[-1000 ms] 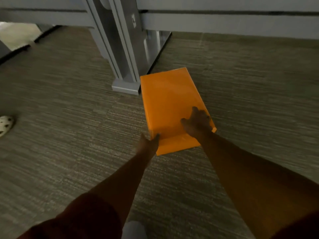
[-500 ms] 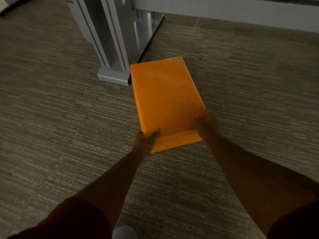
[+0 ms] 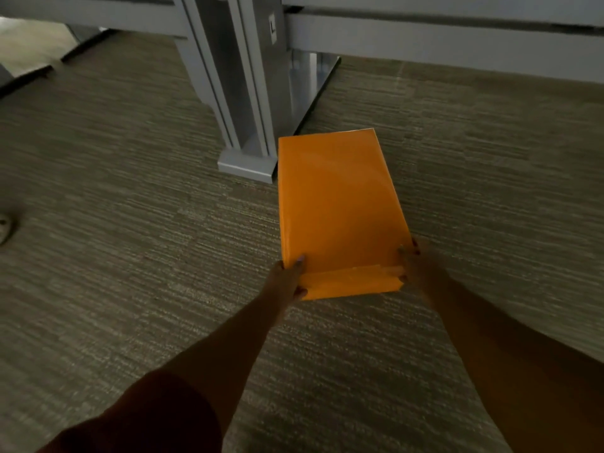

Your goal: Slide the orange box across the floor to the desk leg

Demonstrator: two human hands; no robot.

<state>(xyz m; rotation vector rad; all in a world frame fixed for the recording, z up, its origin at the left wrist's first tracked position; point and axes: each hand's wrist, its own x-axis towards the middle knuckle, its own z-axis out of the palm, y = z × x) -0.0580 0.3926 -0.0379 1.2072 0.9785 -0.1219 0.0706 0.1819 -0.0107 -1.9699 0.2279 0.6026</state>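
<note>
Orange box (image 3: 336, 204) lying flat on carpeted floor (image 3: 130, 240), far left edge just beside foot of desk leg (image 3: 246, 163) — touching or not, cannot tell. Left hand (image 3: 287, 281) and right hand (image 3: 416, 269) gripping near corners, fingers curling around box. Risk: uneven push twisting box against foot, carpet dragging. Pale object (image 3: 5, 228) at left edge, well apart — nothing blocking path.

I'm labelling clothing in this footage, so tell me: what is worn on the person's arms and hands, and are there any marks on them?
Both forearms are bare. The left arm shows a dark reddish sleeve ending near the elbow. The left hand and right hand wear no gloves; no rings or watch are visible. The fingernails look painted, pale on the left thumb and darker on other fingers, though the dim light makes the shades uncertain.
</note>
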